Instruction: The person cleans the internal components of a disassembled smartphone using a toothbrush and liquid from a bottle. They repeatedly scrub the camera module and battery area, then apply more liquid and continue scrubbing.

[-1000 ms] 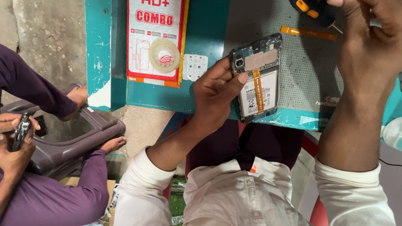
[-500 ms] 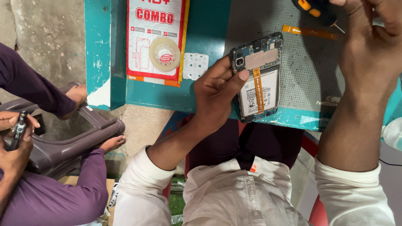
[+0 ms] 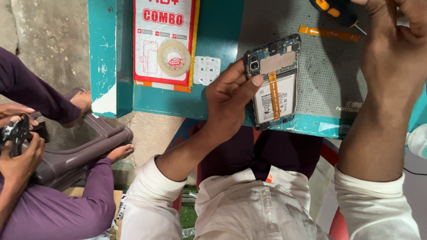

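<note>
Left hand (image 3: 229, 100) is clamping the opened phone (image 3: 273, 82) along its left edge, fingers curled on the side, thumb tip pressing the frame; phone is lying back-up with the cover off, white battery (image 3: 278, 100) and orange ribbon cable (image 3: 272, 95) exposed, its lower end overhanging the near edge of the grey mat (image 3: 324, 75). Right hand (image 3: 393, 58) is closing its fingers around a black-and-orange screwdriver (image 3: 340, 11), tip hanging clear above the mat, near a loose orange strip (image 3: 329, 33). Risks, my read: a slipping tip could be nicking the ribbon or puncturing the battery; the overhang means the phone could be tipping off if the grip loosens. Surface is a teal workbench (image 3: 222, 26) with chipped paint, a tape roll (image 3: 173, 58) sitting on a red-and-white packet (image 3: 162, 40), a small white sheet (image 3: 207, 70) beside it. Concrete floor beyond; a second person in a purple sleeve (image 3: 26, 93) is sitting at left, holding a small dark device (image 3: 15, 133).
</note>
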